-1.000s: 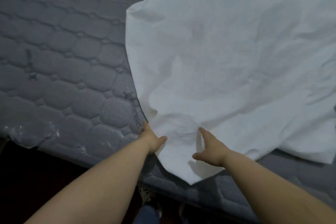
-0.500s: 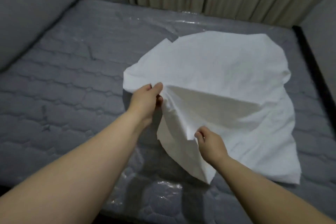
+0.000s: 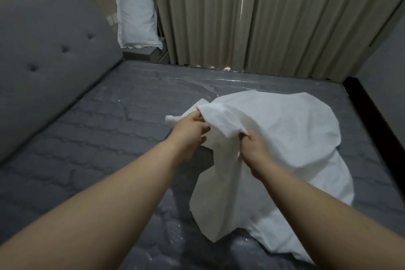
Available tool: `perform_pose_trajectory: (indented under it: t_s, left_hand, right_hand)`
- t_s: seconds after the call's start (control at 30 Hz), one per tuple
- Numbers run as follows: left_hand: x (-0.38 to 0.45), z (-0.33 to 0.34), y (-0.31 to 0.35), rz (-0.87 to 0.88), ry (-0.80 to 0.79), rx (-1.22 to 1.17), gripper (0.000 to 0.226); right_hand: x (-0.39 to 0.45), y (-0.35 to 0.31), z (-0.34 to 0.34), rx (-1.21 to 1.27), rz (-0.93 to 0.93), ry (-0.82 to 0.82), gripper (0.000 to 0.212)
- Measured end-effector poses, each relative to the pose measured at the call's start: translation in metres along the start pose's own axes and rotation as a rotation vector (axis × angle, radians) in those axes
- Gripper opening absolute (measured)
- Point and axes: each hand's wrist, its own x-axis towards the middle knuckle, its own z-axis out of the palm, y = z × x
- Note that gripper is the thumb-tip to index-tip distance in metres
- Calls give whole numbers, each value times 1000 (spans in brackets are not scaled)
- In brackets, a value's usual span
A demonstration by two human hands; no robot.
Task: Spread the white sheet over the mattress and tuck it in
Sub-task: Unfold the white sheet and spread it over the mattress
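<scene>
The left hand pinches a lifted fold of the white sheet near its edge at about ten o'clock of the cloth, fingers curled round the fabric. The right hand grips another fold just beside it, toward four o'clock from the left one, fist closed on the cloth. Between the two hands the sheet rises in a peak; the rest lies bunched on the right half of the mattress, reaching toward the bed's near edge at five o'clock. The left half of the mattress, toward the grey headboard at nine o'clock, is bare, its clear plastic wrap glinting.

The step in hand looks like opening the bunched sheet so it can be spread. To do it well, the hands likely need to work along the hem until each holds a true corner or a straight run of edge, then part widely. Holding two folds this close together would only drag the heap as a lump. A lift and a gentle throw toward ten o'clock should carry the cloth over the bare side. The plastic may let the sheet slide, so tucking should wait until all edges overhang evenly.

A white pillow stands at eleven o'clock beside the curtain.
</scene>
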Motion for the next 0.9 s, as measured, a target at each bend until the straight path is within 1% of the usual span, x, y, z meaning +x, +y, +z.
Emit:
perform_pose_trajectory:
  t_s: [0.03, 0.07, 0.1, 0.13, 0.17, 0.23, 0.27, 0.3, 0.33, 0.37, 0.4, 0.43, 0.47, 0.53, 0.6, 0.63, 0.7, 0.73, 0.77, 0.8, 0.83, 0.87, 0.9]
  left_hand:
    - [3, -3, -11, -37, 33, 139, 40]
    - [5, -2, -26, -82, 39, 293, 37]
    - [5, 3, -40, -129, 16, 444, 32]
    - [4, 10, -54, -171, -23, 545, 31]
    - [3, 18, -64, -214, -61, 564, 40]
    - [3, 44, -74, -241, -142, 482, 66]
    - [3, 58, -74, -218, -178, 457, 68]
    - [4, 69, -71, -190, -198, 450, 60]
    - [7, 82, -70, -149, -202, 456, 46]
    - [9, 88, -69, -105, -184, 497, 32]
    - [11, 93, -69, -56, -151, 568, 23]
    - [12, 93, -68, -14, -109, 645, 20]
    - [13, 90, -67, 28, -65, 703, 20]
    - [11, 81, -61, 115, 12, 749, 21]
    - [6, 76, -47, 225, 22, 778, 22]
    - [3, 76, -38, 285, 21, 798, 22]
    - [-3, 78, -19, 376, 74, 793, 22]
    - [-4, 77, -7, 404, 123, 726, 22]
    - [-4, 75, 5, 411, 178, 633, 22]
    - [-3, 72, 17, 405, 238, 540, 23]
    - [-2, 69, 31, 393, 293, 454, 23]
    - [-1, 69, 44, 378, 320, 379, 23]
    - [-2, 69, 55, 374, 322, 325, 24]
  right_hand:
    - [2, -4, -12, 64, 0, 37, 35]
    - [6, -9, -24, 138, -4, 63, 37]
    - [10, -16, -36, 229, 4, 61, 40]
    - [12, -23, -48, 315, 22, 31, 43]
    - [11, -32, -56, 368, 40, -16, 45]
    - [9, -43, -71, 389, 43, -83, 44]
    - [10, -43, -75, 389, 42, -94, 42]
    - [10, -42, -79, 386, 42, -94, 42]
    - [12, -39, -85, 383, 41, -79, 44]
    - [15, -34, -87, 372, 45, -57, 49]
    - [19, -27, -92, 356, 50, -21, 53]
    - [24, -20, -96, 315, 45, 32, 56]
    - [29, -13, -100, 222, 29, 98, 57]
    - [38, 1, -113, -50, 7, 227, 53]
    - [45, 13, -123, -236, 13, 300, 48]
    - [47, 17, -126, -281, 18, 318, 46]
    - [53, 15, -125, -246, 27, 332, 38]
    - [53, 11, -122, -207, 0, 348, 37]
    - [49, 5, -119, -188, -75, 378, 41]
    - [41, -3, -115, -184, -203, 422, 47]
    - [31, -12, -110, -191, -369, 455, 51]
    - [18, -18, -104, -199, -515, 429, 53]
    - [4, -23, -95, -191, -611, 317, 52]
